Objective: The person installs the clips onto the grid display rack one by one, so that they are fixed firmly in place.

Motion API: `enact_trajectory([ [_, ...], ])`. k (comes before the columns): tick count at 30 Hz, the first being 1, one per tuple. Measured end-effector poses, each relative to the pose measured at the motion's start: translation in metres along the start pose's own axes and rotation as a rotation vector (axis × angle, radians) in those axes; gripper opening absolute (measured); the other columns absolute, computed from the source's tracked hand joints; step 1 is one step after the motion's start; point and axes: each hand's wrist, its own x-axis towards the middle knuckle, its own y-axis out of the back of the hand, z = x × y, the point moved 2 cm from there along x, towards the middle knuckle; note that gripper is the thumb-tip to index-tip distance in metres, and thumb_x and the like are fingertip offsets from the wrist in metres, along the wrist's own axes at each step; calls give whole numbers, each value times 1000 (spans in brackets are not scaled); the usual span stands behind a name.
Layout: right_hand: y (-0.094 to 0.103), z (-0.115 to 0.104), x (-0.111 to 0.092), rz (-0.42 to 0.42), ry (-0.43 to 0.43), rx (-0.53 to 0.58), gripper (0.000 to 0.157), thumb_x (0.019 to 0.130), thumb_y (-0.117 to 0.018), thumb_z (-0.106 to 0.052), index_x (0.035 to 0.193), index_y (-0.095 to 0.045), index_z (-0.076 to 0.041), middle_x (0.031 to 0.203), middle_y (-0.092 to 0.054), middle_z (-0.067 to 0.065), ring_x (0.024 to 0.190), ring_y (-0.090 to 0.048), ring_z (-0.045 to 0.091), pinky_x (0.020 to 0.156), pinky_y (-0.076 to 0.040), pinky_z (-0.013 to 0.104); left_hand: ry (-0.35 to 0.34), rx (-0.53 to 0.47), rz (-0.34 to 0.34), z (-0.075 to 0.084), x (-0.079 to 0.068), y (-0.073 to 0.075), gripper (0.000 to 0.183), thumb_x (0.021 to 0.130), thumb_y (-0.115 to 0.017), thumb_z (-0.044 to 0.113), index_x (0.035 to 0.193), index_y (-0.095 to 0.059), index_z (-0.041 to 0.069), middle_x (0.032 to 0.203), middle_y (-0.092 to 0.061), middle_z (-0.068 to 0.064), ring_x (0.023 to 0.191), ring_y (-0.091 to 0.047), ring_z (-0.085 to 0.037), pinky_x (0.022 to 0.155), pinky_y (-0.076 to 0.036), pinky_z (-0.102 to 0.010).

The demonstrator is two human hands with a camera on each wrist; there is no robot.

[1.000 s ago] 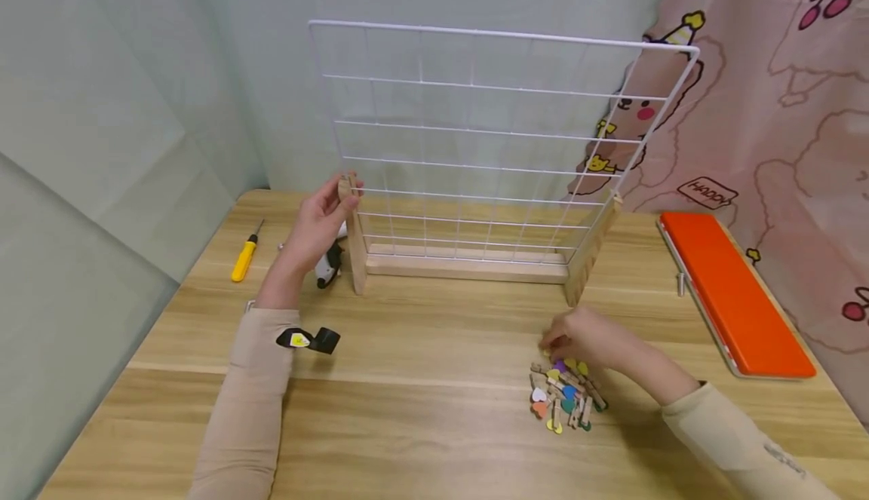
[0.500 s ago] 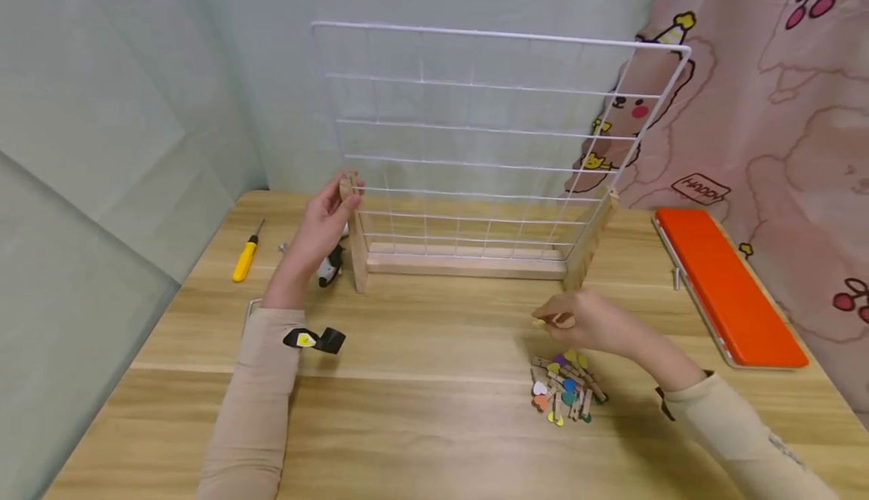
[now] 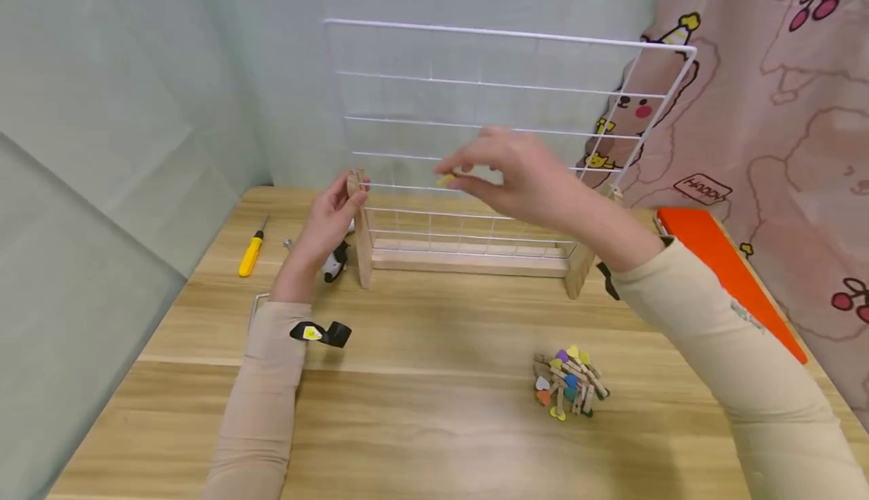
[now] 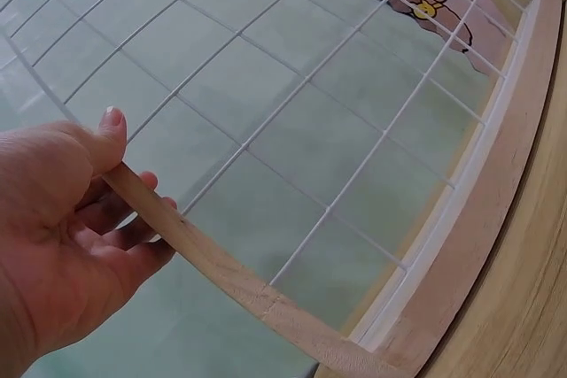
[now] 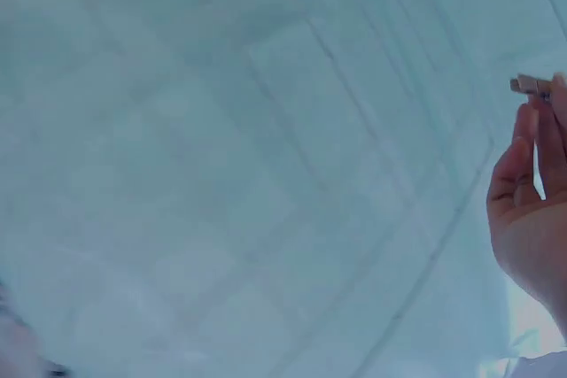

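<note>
A white wire grid stands upright in a wooden stand. My left hand grips the top of the stand's left post, thumb on the near side; the left wrist view shows the same hand around the wooden post. My right hand is raised in front of the grid and pinches a small wooden clothespin with a yellow decoration. In the right wrist view the clothespin sticks out from the fingertips. Several clothespins with coloured hearts lie piled on the table.
On the left lie a yellow screwdriver and, behind my left forearm, a black and white tool, partly hidden. An orange case lies at the right, partly covered by my right arm. Curtains hang behind the table.
My right hand has picked a clothespin from the pile and carried it up and to the left, in front of the grid. The left hand keeps its hold on the post.
</note>
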Motion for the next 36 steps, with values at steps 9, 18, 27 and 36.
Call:
enact_trajectory([
  [9,27,-4,90,23,-228,36,21,84,-57,-25,101,-64,-14,92,-64,-8,78,-55,-2,71,-44,16,25,32,-5,-12,-1,-5,58,87,-47,35,138,-23,20,139,-31,-5,126,-29,-14,102,-26,-32],
  [18,31,0,135,121,-548,364,28,78,-61,-18,103,-62,-7,99,-62,3,87,-56,11,80,-43,16,-4,18,-12,-4,-16,-9,51,89,-46,27,136,-29,15,134,-38,-8,123,-34,-16,101,-29,-35],
  [27,31,-6,141,238,-617,387,21,77,-64,-12,96,-63,-3,97,-62,5,86,-56,11,77,-44,14,-62,48,-35,-3,-9,-20,40,89,-45,30,129,-40,22,132,-41,-5,121,-36,-11,98,-33,-37],
  [36,23,7,144,248,-629,286,12,79,-63,-12,88,-68,-7,87,-65,2,75,-56,12,69,-45,17,-57,28,-45,19,-16,-25,38,91,-44,19,128,-39,12,128,-43,-6,122,-36,-14,99,-32,-37],
])
